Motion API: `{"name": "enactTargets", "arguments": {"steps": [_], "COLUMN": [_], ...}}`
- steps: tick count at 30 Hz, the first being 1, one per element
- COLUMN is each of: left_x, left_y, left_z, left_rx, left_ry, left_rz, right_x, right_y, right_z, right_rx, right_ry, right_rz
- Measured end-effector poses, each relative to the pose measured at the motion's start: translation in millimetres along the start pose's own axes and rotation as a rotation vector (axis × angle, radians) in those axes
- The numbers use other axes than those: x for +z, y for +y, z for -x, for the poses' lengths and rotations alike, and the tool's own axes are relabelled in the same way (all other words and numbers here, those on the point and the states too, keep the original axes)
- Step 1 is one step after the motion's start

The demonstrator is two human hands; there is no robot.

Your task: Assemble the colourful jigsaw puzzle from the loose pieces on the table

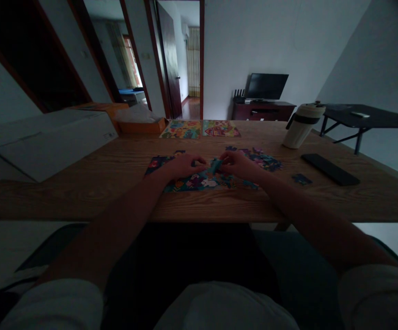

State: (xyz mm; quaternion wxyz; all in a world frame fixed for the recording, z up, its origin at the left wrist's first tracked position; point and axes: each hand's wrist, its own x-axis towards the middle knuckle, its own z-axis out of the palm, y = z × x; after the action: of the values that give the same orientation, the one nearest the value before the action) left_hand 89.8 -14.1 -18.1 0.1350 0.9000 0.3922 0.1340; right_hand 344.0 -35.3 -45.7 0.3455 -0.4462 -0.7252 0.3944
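A partly joined jigsaw puzzle (185, 184) with a white rabbit and flowers on teal lies on the wooden table in front of me. My right hand (235, 164) pinches a teal puzzle piece (215, 165), held tilted just above the puzzle. Resting over the puzzle's left part, my left hand (187, 165) has its thumb and forefinger apart, with a gap between them and nothing visible inside. Several loose puzzle pieces (265, 160) are heaped beyond and to the right of my right hand. One small group of pieces (302, 178) sits farther right.
A dark flat phone-like slab (329, 168) and a white tumbler (303, 126) stand at the right. Two colourful picture sheets (181, 129) lie at the back. On the left are a large white box (57, 144) and an orange tissue box (142, 127). The table's front edge (202, 220) is near me.
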Motion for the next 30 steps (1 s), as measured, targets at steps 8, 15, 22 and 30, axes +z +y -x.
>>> {"name": "enactTargets", "arguments": {"steps": [8,15,22,30], "left_x": [11.0,21.5,22.1,11.9], "left_y": [13.0,6.7,12.9,15.1], "left_z": [-7.2,-14.3,-12.9,-6.4], "left_rx": [0.053,0.124,0.081,0.153], "left_ry": [0.065,0.014,0.018,-0.058], "left_rz": [0.129,0.127,0.036,-0.143], "right_x": [-4.6,-8.7,-11.2,-8.7], "right_y": [-2.6,-7.5,-4.4,-7.5], "right_z": [1.4,5.3,5.6,14.1], "right_rx": [-0.02,0.027,-0.059,-0.106], "right_ry": [-0.041,-0.042,-0.058,-0.159], "right_rz": [0.163,0.234,0.495,0.673]}}
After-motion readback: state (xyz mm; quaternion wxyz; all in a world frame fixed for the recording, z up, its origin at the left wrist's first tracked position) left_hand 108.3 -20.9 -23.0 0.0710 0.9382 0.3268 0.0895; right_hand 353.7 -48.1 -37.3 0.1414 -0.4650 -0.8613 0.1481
